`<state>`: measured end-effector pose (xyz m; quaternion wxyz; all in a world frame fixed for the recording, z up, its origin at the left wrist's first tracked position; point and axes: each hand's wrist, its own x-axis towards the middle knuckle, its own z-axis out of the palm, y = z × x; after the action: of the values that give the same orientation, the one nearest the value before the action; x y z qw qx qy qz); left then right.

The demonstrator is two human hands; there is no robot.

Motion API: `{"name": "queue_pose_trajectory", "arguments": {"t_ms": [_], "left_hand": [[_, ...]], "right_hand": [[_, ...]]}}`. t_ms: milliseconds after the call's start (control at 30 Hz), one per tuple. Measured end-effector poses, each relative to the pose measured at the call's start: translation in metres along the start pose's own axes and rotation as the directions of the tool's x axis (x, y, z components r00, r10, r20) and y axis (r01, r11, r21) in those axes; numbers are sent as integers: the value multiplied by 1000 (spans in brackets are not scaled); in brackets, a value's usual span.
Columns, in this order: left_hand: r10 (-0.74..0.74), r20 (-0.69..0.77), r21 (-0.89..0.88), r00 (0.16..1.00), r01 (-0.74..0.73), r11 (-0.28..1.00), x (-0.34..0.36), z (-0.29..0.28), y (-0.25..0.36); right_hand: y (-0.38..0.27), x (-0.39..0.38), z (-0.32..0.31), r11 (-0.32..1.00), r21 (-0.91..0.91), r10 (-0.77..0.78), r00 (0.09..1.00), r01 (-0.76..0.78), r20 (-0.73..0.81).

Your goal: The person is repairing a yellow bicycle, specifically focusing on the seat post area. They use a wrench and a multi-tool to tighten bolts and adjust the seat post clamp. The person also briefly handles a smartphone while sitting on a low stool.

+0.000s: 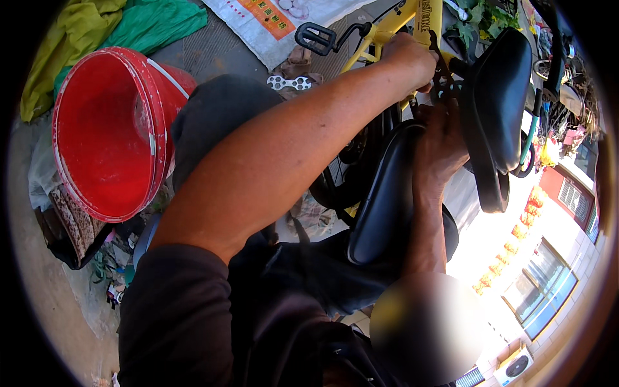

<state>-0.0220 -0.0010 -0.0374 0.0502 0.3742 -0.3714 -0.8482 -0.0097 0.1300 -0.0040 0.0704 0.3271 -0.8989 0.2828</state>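
Note:
A yellow bicycle frame (387, 26) stands at the upper right, with a black pedal (316, 39) on its crank. My left arm reaches across to it, and my left hand (407, 59) is closed at the frame, its fingers curled; what they grip is hidden. Just below, my right hand (443, 138) reaches up behind a dark, rusty-looking part (442, 68), its fingertips in shadow and partly hidden. A black saddle (500, 97) is right beside my right hand. Another black padded seat (383, 193) lies to the left of my right forearm.
A red bucket (151, 129) stands tipped towards me at the left. A silver multi-hole wrench (288, 82) lies on the ground beyond my knee (219, 122). Green cloth (158, 26) and a white printed sack (258, 32) lie at the back. A building (541, 284) is at the right.

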Motion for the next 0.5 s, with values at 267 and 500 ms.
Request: {"name": "queue_pose_trajectory", "arguments": {"t_ms": [267, 500], "left_hand": [[245, -5, 254, 969, -236, 938, 17, -2, -12], [342, -34, 182, 939, -330, 926, 17, 0, -12]], "right_hand": [[3, -2, 2, 996, -47, -77, 996, 75, -49], [-3, -2, 1, 999, 46, -9, 1000, 10, -15]]}}
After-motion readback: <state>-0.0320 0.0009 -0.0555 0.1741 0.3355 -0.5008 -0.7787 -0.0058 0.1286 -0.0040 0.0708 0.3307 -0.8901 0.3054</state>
